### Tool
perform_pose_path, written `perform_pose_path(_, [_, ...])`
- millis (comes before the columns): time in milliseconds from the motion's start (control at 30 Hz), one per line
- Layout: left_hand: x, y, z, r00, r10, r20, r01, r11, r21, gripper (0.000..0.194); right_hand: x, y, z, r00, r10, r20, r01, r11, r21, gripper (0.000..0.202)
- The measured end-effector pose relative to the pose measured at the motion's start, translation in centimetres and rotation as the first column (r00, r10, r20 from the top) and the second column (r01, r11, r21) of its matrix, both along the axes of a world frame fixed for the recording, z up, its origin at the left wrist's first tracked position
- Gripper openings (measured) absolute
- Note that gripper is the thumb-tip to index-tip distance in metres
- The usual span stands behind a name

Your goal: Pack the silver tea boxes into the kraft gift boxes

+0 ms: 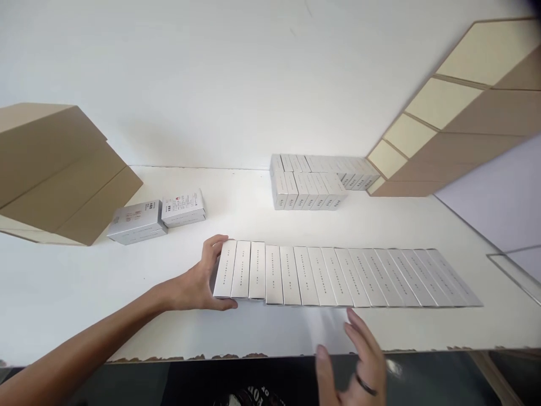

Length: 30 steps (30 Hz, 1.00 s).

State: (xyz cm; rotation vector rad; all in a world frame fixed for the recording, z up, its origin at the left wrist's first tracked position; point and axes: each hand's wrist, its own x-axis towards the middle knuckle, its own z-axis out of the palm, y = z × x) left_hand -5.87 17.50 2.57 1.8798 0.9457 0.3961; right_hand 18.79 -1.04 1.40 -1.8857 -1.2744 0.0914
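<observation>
A long row of slim white cartons (319, 276) stands on edge, side by side, across the white table, with small dark print along their upward sides. At the row's left end my left hand (207, 279) is closed around the end carton, thumb on the near side and fingers on the far side. The three leftmost cartons sit slightly farther back than the others. My right hand (357, 366) wears a dark ring and hovers over the table's front edge, just short of the row. Its thumb and fingers are apart, and nothing is between them.
Two groups of flat-lying white cartons (139, 220) rest at the left beside brown cardboard boxes (63, 175). More upright white cartons (308, 189) stand in rows against the back wall. Stacked brown boxes (465, 118) rise at the right. The table's front edge (253, 356) is chipped.
</observation>
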Motion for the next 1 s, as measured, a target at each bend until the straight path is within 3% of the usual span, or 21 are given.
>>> perform_pose_path(167, [0.0, -0.2, -0.4, 0.999, -0.017, -0.041, 0.02, 0.997, 0.069, 0.111, -2.9, 0.2, -1.6, 0.991, 0.055, -0.118, -0.07, 0.989, -0.128, 0.059])
perform_pose_path(433, [0.6, -0.5, 0.4, 0.995, -0.042, 0.085, 0.036, 0.996, 0.077, 0.108, -3.9, 1.2, 0.0, 0.96, 0.004, -0.279, -0.024, 0.997, -0.069, 0.065])
perform_pose_path(733, [0.8, -1.3, 0.2, 0.989, 0.085, 0.117, -0.097, 0.991, 0.097, 0.105, -3.3, 2.9, 0.3, 0.91, 0.07, -0.408, -0.186, 0.949, -0.253, 0.085])
perform_pose_path(900, [0.1, -1.7, 1.3, 0.991, 0.079, -0.107, -0.041, 0.946, 0.323, 0.129, -2.2, 2.6, 0.5, 0.934, 0.091, -0.347, -0.165, 0.968, -0.19, 0.063])
perform_pose_path(1000, [0.5, -2.3, 3.4, 0.993, 0.075, -0.09, -0.014, 0.836, 0.549, 0.127, -0.8, 2.1, 1.6, 0.976, 0.107, -0.192, -0.12, 0.991, -0.06, 0.047])
